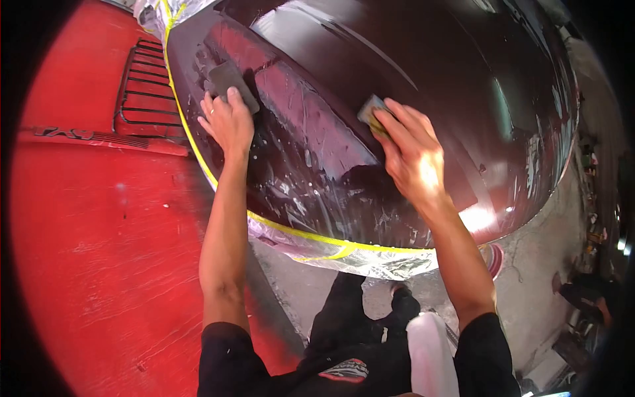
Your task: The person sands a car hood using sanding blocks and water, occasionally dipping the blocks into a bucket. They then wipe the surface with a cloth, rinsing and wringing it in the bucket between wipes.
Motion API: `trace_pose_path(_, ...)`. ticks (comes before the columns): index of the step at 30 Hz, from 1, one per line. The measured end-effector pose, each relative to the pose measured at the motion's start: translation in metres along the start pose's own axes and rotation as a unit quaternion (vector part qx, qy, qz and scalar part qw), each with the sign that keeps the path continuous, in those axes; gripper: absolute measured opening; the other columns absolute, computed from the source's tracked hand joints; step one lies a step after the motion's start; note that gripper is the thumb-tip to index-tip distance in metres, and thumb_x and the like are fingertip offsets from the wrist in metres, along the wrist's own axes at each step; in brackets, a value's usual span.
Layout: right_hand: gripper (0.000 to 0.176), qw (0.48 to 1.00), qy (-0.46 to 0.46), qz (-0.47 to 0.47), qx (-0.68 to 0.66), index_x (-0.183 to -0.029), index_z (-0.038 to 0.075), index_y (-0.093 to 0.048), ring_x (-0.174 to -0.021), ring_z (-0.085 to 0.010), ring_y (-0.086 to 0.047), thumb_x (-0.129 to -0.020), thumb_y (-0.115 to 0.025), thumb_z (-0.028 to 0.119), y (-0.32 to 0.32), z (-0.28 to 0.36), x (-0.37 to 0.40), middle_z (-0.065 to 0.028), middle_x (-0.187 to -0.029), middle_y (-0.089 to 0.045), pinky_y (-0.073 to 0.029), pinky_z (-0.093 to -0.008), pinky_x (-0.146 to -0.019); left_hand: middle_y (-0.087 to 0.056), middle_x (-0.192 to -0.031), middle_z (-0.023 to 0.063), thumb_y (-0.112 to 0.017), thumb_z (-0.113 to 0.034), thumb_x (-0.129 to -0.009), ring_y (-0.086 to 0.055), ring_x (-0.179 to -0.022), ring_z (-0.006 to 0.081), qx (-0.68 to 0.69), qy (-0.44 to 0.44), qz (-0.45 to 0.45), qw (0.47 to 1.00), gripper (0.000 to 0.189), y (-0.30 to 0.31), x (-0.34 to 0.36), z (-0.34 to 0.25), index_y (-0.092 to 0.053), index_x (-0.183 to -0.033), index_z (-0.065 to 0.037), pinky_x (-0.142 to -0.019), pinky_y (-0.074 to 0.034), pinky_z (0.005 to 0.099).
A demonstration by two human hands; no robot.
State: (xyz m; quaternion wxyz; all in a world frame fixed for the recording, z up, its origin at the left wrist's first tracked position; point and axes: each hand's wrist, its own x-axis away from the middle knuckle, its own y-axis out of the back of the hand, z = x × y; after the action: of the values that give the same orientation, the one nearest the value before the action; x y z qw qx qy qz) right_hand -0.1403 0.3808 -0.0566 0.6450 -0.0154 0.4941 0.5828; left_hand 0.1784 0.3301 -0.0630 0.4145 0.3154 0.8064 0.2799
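Note:
A glossy dark maroon car panel (423, 40) fills the upper middle, wet and streaked with milky runs. My left hand (228, 122) is at its left part, fingers against the lower end of a flat dark grey rectangular sanding block (233, 81) that lies on the panel. My right hand (413, 149) grips a small grey and yellowish sponge (372, 109) between thumb and fingers, over the panel's middle. A duller reddish, wet strip (297, 99) runs diagonally between the two hands.
Yellow masking tape (311, 236) and clear plastic sheeting (370, 261) border the panel. To the left stands a red vehicle (99, 218) with a black slatted grille (149, 86). A white cloth (431, 354) hangs at my waist. Grey concrete floor (529, 271) shows below right.

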Motion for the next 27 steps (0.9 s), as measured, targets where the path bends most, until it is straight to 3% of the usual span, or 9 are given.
trace_pose_path(2, 0.035, 1.0, 0.012, 0.018, 0.002, -0.11, 0.006, -0.071, -0.106, -0.0336, -0.063, -0.076, -0.074, -0.002, -0.022, -0.005, -0.021, -0.0118, -0.119, -0.067, -0.052, -0.039, -0.091, -0.035, -0.152, 0.0293, -0.035, -0.041, -0.103, -0.025, -0.146, 0.0414, -0.125, 0.046, 0.025, 0.991, 0.061, -0.017, -0.011, -0.015, -0.055, -0.125, 0.012, -0.12, -0.011, 0.0537)
trace_pose_path(6, 0.036, 0.998, 0.035, 0.048, 0.021, -0.107, 0.006, -0.071, -0.106, -0.0332, -0.063, -0.072, -0.072, -0.002, -0.024, -0.005, -0.023, -0.0114, -0.118, -0.066, -0.051, -0.0428, -0.091, -0.028, -0.155, 0.0307, -0.03, -0.041, -0.104, -0.019, -0.148, 0.0415, -0.136, 0.083, 0.021, 0.987, 0.062, -0.029, -0.013, -0.029, -0.055, -0.125, 0.012, -0.121, -0.007, 0.0521)
trace_pose_path(10, 0.047, 0.993, -0.017, 0.109, 0.051, -0.114, 0.009, -0.072, -0.109, -0.0325, -0.062, -0.069, -0.071, -0.004, 0.0, -0.005, 0.016, -0.0089, -0.125, -0.064, -0.051, -0.043, -0.092, -0.026, -0.156, 0.0309, -0.03, -0.04, -0.104, -0.017, -0.149, 0.0401, -0.15, 0.093, 0.031, 0.984, 0.061, -0.027, -0.013, -0.036, -0.054, -0.126, 0.012, -0.122, -0.006, 0.0511)
trace_pose_path(12, 0.051, 0.996, -0.018, 0.079, 0.027, -0.115, 0.009, -0.071, -0.112, -0.033, -0.061, -0.068, -0.07, -0.011, -0.016, -0.003, 0.005, -0.0127, -0.128, -0.064, -0.049, -0.0418, -0.094, -0.026, -0.156, 0.0306, -0.031, -0.039, -0.104, -0.017, -0.149, 0.0401, -0.15, 0.095, 0.036, 0.984, 0.06, -0.027, -0.013, -0.036, -0.053, -0.126, 0.012, -0.121, -0.006, 0.0517)
trace_pose_path(16, 0.044, 0.997, 0.017, 0.074, -0.014, -0.112, 0.008, -0.069, -0.106, -0.035, -0.058, -0.071, -0.068, -0.004, -0.076, 0.002, -0.079, -0.0115, -0.121, -0.061, -0.048, -0.0425, -0.091, -0.028, -0.155, 0.0309, -0.033, -0.039, -0.103, -0.019, -0.149, 0.0405, -0.159, 0.086, 0.029, 0.983, 0.058, -0.03, -0.012, -0.034, -0.055, -0.123, 0.012, -0.121, -0.008, 0.0533)
trace_pose_path(22, 0.055, 0.995, -0.037, 0.093, 0.005, -0.12, 0.01, -0.066, -0.115, -0.0334, -0.054, -0.066, -0.067, -0.002, -0.006, -0.01, 0.032, -0.0102, -0.13, -0.057, -0.045, -0.0446, -0.096, -0.031, -0.154, 0.0313, -0.034, -0.037, -0.102, -0.023, -0.147, 0.0416, -0.156, 0.075, 0.019, 0.985, 0.057, -0.031, -0.014, -0.033, -0.057, -0.12, 0.012, -0.12, -0.01, 0.0541)
trace_pose_path(27, 0.049, 0.997, 0.001, 0.062, -0.047, -0.113, 0.008, -0.07, -0.114, -0.0332, -0.054, -0.066, -0.064, 0.001, -0.072, -0.008, -0.072, -0.0086, -0.124, -0.062, -0.044, -0.0453, -0.096, -0.031, -0.154, 0.0308, -0.034, -0.037, -0.103, -0.022, -0.148, 0.0402, -0.153, 0.078, 0.012, 0.985, 0.057, -0.032, -0.013, -0.033, -0.057, -0.121, 0.011, -0.121, -0.011, 0.0521)
